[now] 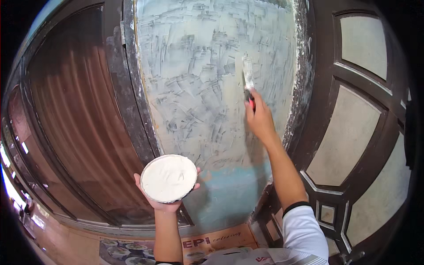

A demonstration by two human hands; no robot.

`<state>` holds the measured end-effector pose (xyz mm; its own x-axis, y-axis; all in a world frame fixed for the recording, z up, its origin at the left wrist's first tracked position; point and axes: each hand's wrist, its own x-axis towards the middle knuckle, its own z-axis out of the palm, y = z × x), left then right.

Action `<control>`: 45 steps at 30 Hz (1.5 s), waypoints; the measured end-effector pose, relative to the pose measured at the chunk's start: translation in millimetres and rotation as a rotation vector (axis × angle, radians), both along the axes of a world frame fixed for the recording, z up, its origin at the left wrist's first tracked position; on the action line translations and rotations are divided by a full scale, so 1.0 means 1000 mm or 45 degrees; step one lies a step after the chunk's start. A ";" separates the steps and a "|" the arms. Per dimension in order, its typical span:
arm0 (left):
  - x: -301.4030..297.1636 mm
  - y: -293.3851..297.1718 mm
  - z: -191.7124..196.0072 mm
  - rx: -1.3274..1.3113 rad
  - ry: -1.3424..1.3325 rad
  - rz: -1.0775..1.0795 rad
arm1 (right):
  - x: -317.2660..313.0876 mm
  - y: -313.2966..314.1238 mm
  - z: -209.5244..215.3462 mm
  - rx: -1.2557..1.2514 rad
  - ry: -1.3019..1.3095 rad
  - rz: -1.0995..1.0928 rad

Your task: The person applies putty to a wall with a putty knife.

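My left hand [164, 206] supports a round, shallow container [170, 178] from below, its fingers curled around the sides. Smooth white putty covers its top, with a few marks in the surface. In my right hand [261, 121] is a putty knife [248, 74] with a black and red handle. Its blade, smeared with white, points upward and lies at the wall [194, 88]. Streaky white putty covers the upper and middle wall over a grey-blue base. Lower down, a bluish-green band [225, 190] shows bare of the streaks.
On the left stands a dark wooden frame with glass and a brown curtain [75, 115] behind it. To the right is a dark door [353, 132] with pale panels. A printed banner [221, 238] lies at the wall's foot, beside the tiled floor [66, 245].
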<state>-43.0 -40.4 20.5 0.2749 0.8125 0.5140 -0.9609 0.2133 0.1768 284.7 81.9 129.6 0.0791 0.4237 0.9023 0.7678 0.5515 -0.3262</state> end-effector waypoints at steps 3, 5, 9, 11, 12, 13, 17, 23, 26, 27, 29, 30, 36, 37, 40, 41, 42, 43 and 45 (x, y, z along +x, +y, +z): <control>0.002 0.002 0.000 0.037 0.011 -0.003 | 0.003 0.024 0.010 0.152 -0.047 -0.010; 0.003 0.001 -0.002 0.040 0.022 -0.004 | 0.007 0.031 -0.008 0.033 -0.132 -0.085; -0.004 -0.004 -0.002 -0.026 -0.008 0.017 | 0.007 0.010 -0.075 -0.240 -0.119 -0.056; -0.008 -0.005 -0.001 0.012 0.006 0.033 | 0.005 -0.003 -0.088 -0.226 -0.113 0.016; -0.011 -0.005 0.000 0.047 0.022 0.046 | 0.005 -0.001 -0.085 -0.224 -0.115 0.022; -0.013 -0.004 -0.002 0.038 0.036 0.062 | 0.004 -0.006 -0.073 -0.140 -0.068 0.048; -0.013 -0.002 0.003 -0.064 0.003 -0.038 | 0.000 -0.002 0.005 -0.052 -0.034 0.032; -0.007 -0.006 -0.002 0.015 0.023 -0.013 | 0.016 0.035 -0.042 -0.010 -0.129 -0.056; -0.009 -0.014 0.002 -0.084 0.029 0.085 | 0.015 0.014 -0.093 -0.055 -0.134 -0.024; -0.012 -0.014 0.000 -0.054 0.090 0.127 | 0.014 0.010 -0.100 -0.095 -0.107 0.017; -0.016 -0.012 0.001 -0.021 0.151 0.172 | 0.011 0.000 -0.084 -0.060 -0.073 0.026; -0.018 -0.013 0.002 -0.006 0.152 0.189 | 0.009 -0.004 -0.073 -0.031 -0.038 0.035; -0.008 -0.014 0.007 -0.036 0.084 0.163 | 0.006 0.011 0.001 -0.026 -0.021 0.031; -0.008 -0.014 0.006 -0.046 0.099 0.164 | 0.005 0.019 -0.004 -0.025 -0.062 0.001; -0.009 -0.017 0.004 -0.057 0.099 0.163 | 0.011 0.026 -0.063 -0.121 -0.114 -0.022; -0.011 -0.017 0.001 -0.050 0.105 0.181 | 0.012 0.026 -0.085 -0.115 -0.115 -0.017; -0.012 -0.017 0.000 -0.043 0.110 0.198 | 0.015 0.023 -0.108 -0.135 -0.119 0.001; -0.013 -0.016 0.000 -0.027 0.106 0.201 | 0.014 0.017 -0.116 -0.158 -0.121 0.017; -0.017 -0.013 -0.002 -0.015 0.105 0.211 | 0.019 0.013 -0.121 -0.113 -0.091 0.022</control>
